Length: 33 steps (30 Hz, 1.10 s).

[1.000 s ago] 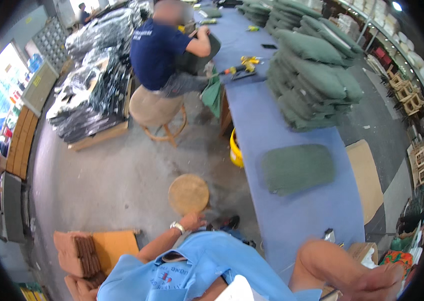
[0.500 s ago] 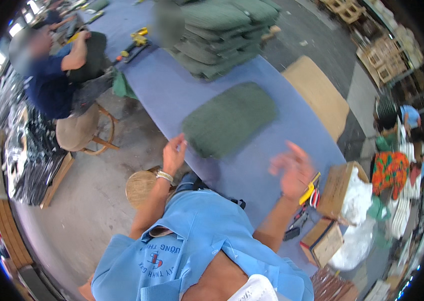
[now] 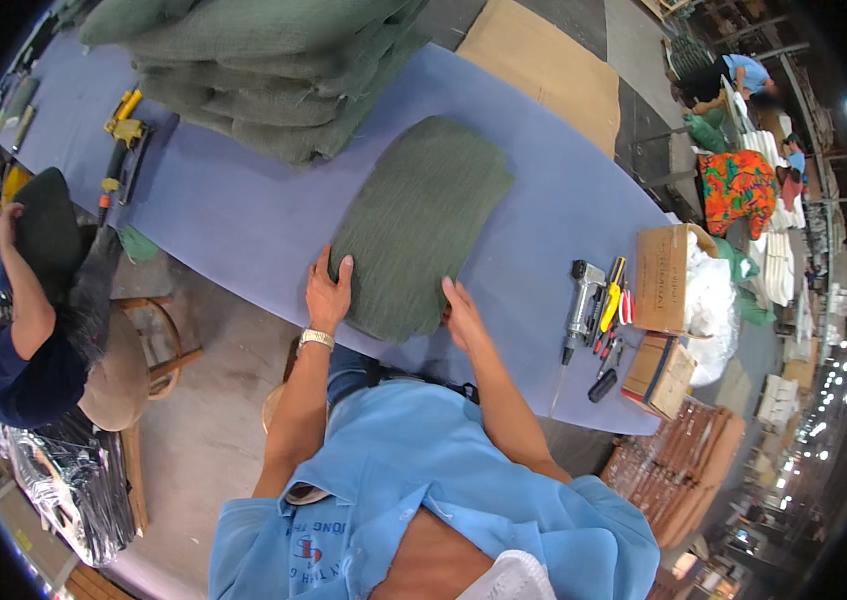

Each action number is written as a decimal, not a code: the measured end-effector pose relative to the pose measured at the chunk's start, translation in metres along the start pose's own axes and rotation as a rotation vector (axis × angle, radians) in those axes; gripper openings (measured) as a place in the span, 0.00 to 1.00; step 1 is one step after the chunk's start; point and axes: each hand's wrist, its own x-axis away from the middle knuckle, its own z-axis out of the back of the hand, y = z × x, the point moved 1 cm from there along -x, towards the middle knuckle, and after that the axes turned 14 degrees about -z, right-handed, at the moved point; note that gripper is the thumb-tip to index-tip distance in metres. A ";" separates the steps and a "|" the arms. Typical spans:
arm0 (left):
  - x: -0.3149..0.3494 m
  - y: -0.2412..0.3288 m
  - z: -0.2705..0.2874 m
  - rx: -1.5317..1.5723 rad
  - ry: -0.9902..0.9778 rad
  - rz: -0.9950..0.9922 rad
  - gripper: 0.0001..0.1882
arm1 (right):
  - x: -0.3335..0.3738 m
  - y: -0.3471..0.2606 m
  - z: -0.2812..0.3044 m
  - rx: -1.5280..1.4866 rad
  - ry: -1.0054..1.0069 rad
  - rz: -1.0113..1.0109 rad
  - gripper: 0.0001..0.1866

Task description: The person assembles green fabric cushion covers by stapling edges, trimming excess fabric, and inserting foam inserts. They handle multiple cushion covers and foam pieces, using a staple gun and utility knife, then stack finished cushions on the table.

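A dark green fabric-covered seat cushion [image 3: 418, 230] with rounded corners lies flat on the blue-grey table [image 3: 553, 200], close to its near edge. My left hand [image 3: 328, 292] grips its left edge, the thumb on the fabric and some fingers partly hidden. At the lower right edge my right hand [image 3: 461, 315] pinches the cushion, its fingertips partly covered. Beyond the cushion, to the left, rises a stack of similar green cushions [image 3: 253, 85].
To the right lie a grey air stapler [image 3: 581, 308], a yellow-handled tool [image 3: 611, 295] and red-handled pliers [image 3: 626, 306]. Next to them stand a carton [image 3: 661, 280] of white stuffing and a small box [image 3: 651, 372]. At left a co-worker [image 3: 33, 340] holds a dark panel near a yellow-black stapler [image 3: 123, 145].
Both hands have come onto the cushion; the right one was raised in the air. The cushion now sits turned more lengthwise to me. My view has swung to the right.
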 end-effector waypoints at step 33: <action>-0.057 -0.035 0.062 0.962 0.242 0.542 0.39 | 0.071 0.038 0.154 0.237 0.131 -0.036 0.30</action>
